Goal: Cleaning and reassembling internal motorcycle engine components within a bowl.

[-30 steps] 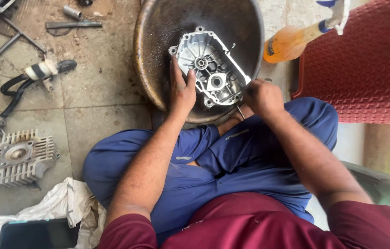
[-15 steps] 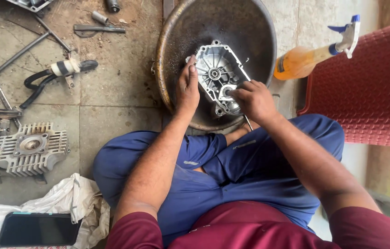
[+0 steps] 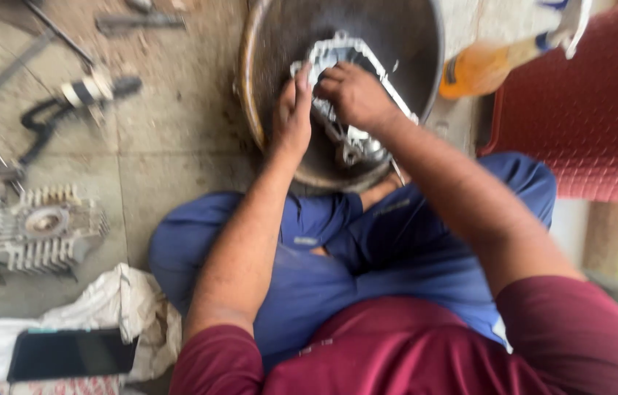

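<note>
A pale grey cast-metal engine cover with ribs and round bores lies tilted inside a wide, round, dark metal basin that rests on the floor in front of the seated person's knees. Both hands are on the cover. The left hand lies flat against its left edge, fingers together and pointing away from the body, pressing along the rim. The right hand sits on top of the cover near its far end, fingers curled in a narrow, closed grip; the picture is blurred and it is not possible to tell whether it pinches a small tool or only the metal itself. The cover shows between and below the two hands, its lower end reaching toward the near wall of the basin. Just right of the basin lies an orange plastic spray bottle with a white trigger, beside a red studded mat. On the stone floor to the left sits a finned grey metal cylinder part, and nearer the body a black phone rests on crumpled white cloth.
</note>
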